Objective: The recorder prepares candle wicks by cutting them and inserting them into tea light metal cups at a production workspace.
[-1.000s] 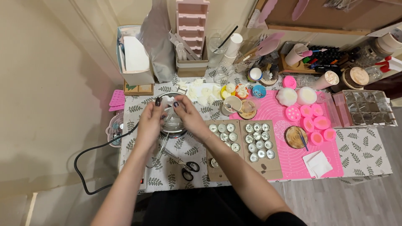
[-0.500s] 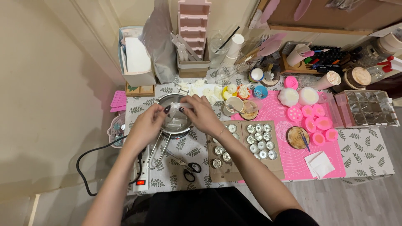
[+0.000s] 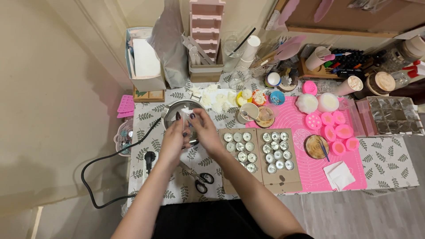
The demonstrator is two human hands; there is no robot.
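A round metal pot stands on the leaf-patterned tablecloth at the left, with white lumps inside it. My left hand and my right hand meet over the pot's near side. Their fingers are closed together around a small white lump, which they mostly hide. More white lumps lie on the cloth just behind the pot.
Black scissors lie near the front edge. Two cardboard trays of small metal tins sit right of the pot. A pink mat holds pink moulds and a wooden disc. A black cable loops off the left edge.
My hands have left the sides of the pot and come together over its near side, closing on a white lump.
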